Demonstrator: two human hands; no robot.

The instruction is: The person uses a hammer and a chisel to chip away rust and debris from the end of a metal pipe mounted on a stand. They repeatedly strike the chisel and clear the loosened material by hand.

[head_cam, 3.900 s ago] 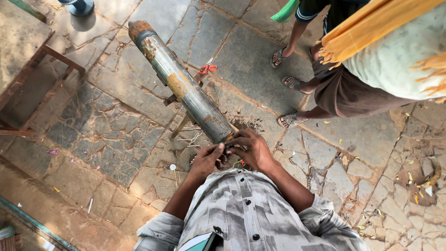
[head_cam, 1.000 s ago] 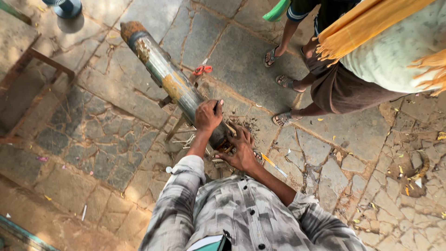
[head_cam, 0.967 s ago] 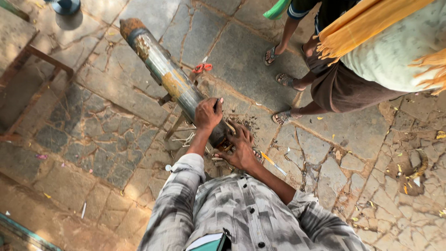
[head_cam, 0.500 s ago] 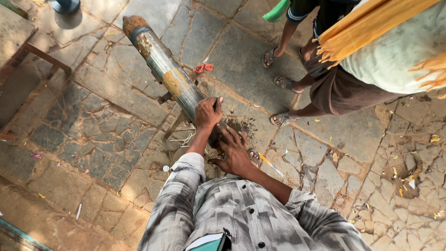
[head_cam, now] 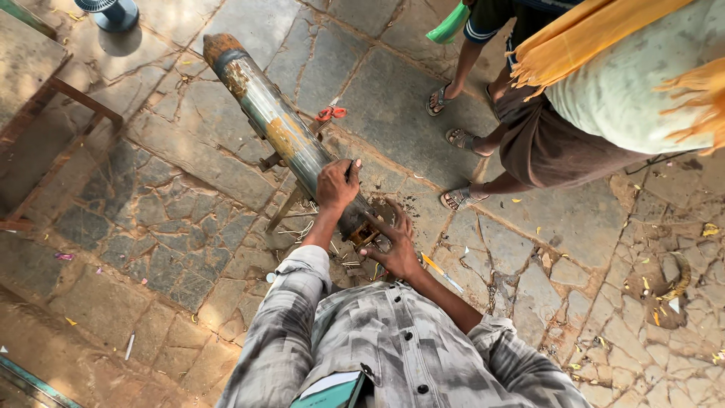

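Far out to the left of the left hand (head_cam: 336,185), a metal frame (head_cam: 53,128) stands on the stone floor (head_cam: 189,227), and a round dark base (head_cam: 112,13) sits beyond it at the top edge. A long worn cylinder (head_cam: 264,109), grey with rust and yellow patches, runs from up and left of that hand down to it, propped off the floor on a small stand (head_cam: 283,204). The left hand lies on top of the cylinder near its lower end, fingers curled over it and pressed to the surface. Up and right of it a red scrap (head_cam: 331,113) lies on the floor. Just below and right, the right hand (head_cam: 396,249) is at the cylinder's rusty end, fingers spread apart and touching the end parts; whether it grips anything there I cannot tell. Further right of both hands another person stands in sandals (head_cam: 459,198), with brown shorts (head_cam: 551,147) and an orange fringed cloth (head_cam: 589,34).
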